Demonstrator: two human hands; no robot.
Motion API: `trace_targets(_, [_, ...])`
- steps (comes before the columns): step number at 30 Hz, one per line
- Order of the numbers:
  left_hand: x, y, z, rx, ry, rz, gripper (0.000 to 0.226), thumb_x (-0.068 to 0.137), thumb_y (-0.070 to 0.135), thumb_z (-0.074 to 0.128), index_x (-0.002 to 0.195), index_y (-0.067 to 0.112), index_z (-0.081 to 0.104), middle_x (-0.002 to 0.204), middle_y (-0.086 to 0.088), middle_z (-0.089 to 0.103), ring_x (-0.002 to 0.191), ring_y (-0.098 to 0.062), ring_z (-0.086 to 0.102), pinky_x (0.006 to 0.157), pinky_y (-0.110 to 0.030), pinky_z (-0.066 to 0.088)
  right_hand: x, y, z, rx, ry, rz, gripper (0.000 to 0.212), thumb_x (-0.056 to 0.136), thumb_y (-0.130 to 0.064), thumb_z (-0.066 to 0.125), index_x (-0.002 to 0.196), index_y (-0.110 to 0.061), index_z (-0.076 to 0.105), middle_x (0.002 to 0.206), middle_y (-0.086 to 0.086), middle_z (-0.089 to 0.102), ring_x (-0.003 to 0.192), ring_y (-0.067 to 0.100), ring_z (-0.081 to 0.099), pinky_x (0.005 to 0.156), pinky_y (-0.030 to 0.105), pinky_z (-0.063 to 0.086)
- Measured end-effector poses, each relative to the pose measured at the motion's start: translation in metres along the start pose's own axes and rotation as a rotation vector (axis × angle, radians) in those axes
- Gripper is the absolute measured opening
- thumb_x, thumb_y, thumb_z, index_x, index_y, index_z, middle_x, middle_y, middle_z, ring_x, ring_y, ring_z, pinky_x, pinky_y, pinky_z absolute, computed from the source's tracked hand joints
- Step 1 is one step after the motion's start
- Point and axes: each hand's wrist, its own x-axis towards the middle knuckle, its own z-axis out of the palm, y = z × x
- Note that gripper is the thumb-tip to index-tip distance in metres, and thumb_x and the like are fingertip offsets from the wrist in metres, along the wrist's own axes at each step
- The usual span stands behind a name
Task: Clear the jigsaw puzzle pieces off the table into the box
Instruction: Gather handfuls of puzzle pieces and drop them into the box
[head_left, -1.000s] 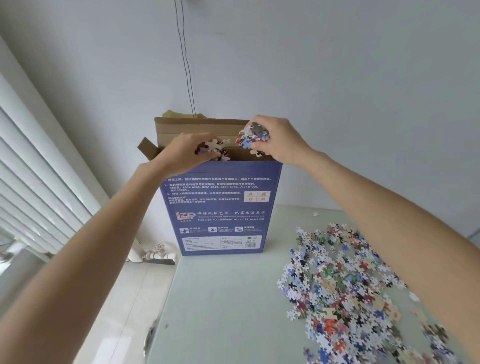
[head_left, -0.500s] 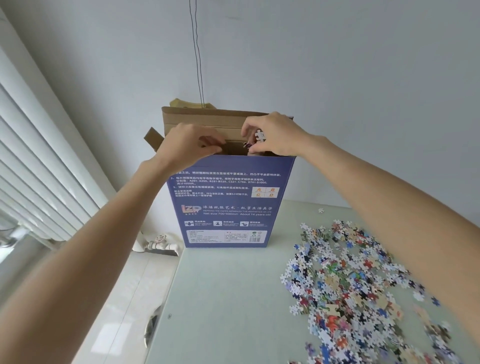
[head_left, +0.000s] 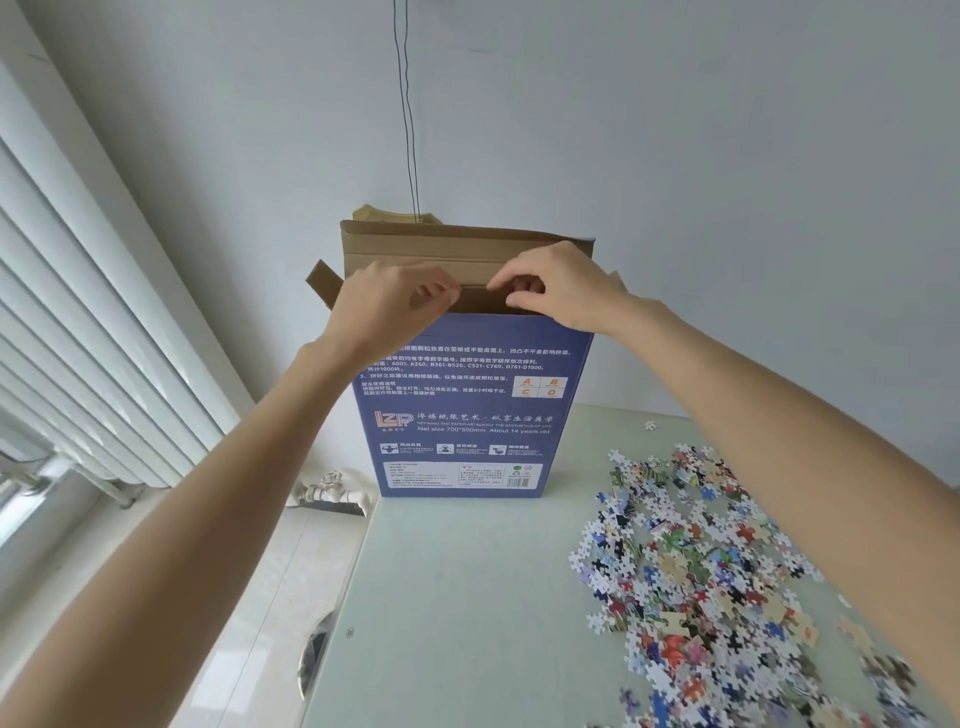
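A tall blue puzzle box stands upright at the table's far edge, its brown top flaps open. My left hand and my right hand hover side by side over the box's open mouth, fingers curled inward. No pieces show in either hand. A wide heap of colourful jigsaw pieces lies on the pale green table to the right of the box, under my right forearm. One stray piece sits alone near the far edge.
The table's left edge drops to a white tiled floor. A white radiator with a pipe valve runs along the left wall. A thin dark cord hangs down the wall behind the box.
A second ago both hands held clumps of pieces above the box opening. The pieces have left my hands and gone into the box, and my fingers have curled over the opening.
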Motion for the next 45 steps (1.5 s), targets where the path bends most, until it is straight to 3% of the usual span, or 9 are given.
trace_targets(5, [-0.032,0.038,0.012,-0.084,0.32,-0.007,0.017,0.09,0.026,0.053,0.092,0.022,0.069,0.084,0.011,0.067,0.081,-0.011,0.06,0.064,-0.032,0.051,-0.053,-0.011,-0.002,0.113,0.318,-0.006,0.018,0.089,-0.014,0.056,0.1,-0.017,0.07,0.089,-0.014,0.068,0.078,0.007,0.065,0.077,0.025,0.052])
trace_targets(9, [-0.078,0.084,0.053,-0.28,0.295,-0.026,0.019,0.09,0.022,0.051,0.095,0.017,0.068,0.084,0.01,0.066,0.077,-0.004,0.057,0.063,-0.019,0.048,-0.142,0.002,0.021,0.163,0.455,0.077,0.021,0.091,-0.018,0.052,0.101,-0.013,0.07,0.085,-0.006,0.071,0.073,0.012,0.068,0.07,0.028,0.056])
trace_targets(12, [-0.106,0.109,0.102,-0.366,0.119,-0.037,0.021,0.09,0.025,0.049,0.097,0.019,0.068,0.083,0.01,0.067,0.072,0.0,0.054,0.062,-0.016,0.047,-0.209,0.036,0.05,0.125,0.364,0.24,0.026,0.091,-0.026,0.049,0.104,-0.014,0.068,0.088,-0.004,0.072,0.072,0.011,0.067,0.069,0.034,0.058])
trace_targets(16, [-0.121,0.127,0.179,-0.327,-0.221,-0.02,0.024,0.089,0.032,0.047,0.102,0.024,0.065,0.087,0.011,0.065,0.073,-0.002,0.056,0.063,-0.029,0.054,-0.284,0.098,0.085,0.065,0.041,0.539,0.026,0.091,-0.018,0.054,0.117,-0.017,0.062,0.108,0.001,0.068,0.083,0.009,0.064,0.08,0.031,0.055])
trace_targets(20, [-0.112,0.13,0.261,-0.247,-0.538,-0.059,0.032,0.091,0.029,0.054,0.123,0.022,0.055,0.115,0.001,0.062,0.1,-0.016,0.059,0.084,-0.036,0.052,-0.338,0.162,0.106,0.078,-0.132,0.731,0.031,0.094,-0.022,0.052,0.125,-0.021,0.055,0.13,-0.003,0.056,0.11,0.018,0.057,0.097,0.033,0.043])
trace_targets(24, [-0.1,0.124,0.328,-0.107,-0.748,-0.14,0.053,0.093,0.038,0.05,0.141,0.024,0.034,0.145,-0.003,0.04,0.123,-0.022,0.047,0.096,-0.037,0.044,-0.352,0.22,0.119,0.027,-0.121,0.722,0.042,0.094,-0.028,0.051,0.135,-0.02,0.044,0.144,-0.002,0.041,0.134,0.017,0.035,0.111,0.035,0.023])
trace_targets(29, [-0.09,0.112,0.405,-0.064,-0.824,-0.224,0.067,0.092,0.047,0.047,0.148,0.023,0.018,0.156,-0.001,0.014,0.141,-0.024,0.021,0.113,-0.045,0.026,-0.344,0.302,0.14,-0.072,-0.143,0.768,0.055,0.094,-0.043,0.045,0.144,-0.03,0.026,0.156,-0.003,0.015,0.144,0.026,0.01,0.116,0.049,0.006])
trace_targets(34, [-0.049,0.099,0.466,-0.014,-0.741,-0.094,0.066,0.095,0.053,0.034,0.149,0.023,0.012,0.158,0.003,0.007,0.145,-0.016,0.004,0.119,-0.043,0.008,-0.334,0.357,0.16,-0.134,-0.139,0.862,0.059,0.094,-0.057,0.029,0.147,-0.037,0.012,0.157,-0.004,-0.001,0.144,0.027,-0.009,0.11,0.05,-0.011])
trace_targets(45, [-0.015,0.104,0.522,-0.008,-0.872,0.103,0.072,0.09,0.064,0.004,0.149,0.022,0.002,0.157,0.004,-0.001,0.144,-0.009,-0.007,0.115,-0.033,-0.008,-0.293,0.39,0.179,-0.13,-0.275,0.679,0.058,0.093,-0.059,0.01,0.146,-0.038,-0.001,0.156,-0.007,-0.009,0.144,0.019,-0.012,0.116,0.046,-0.008])
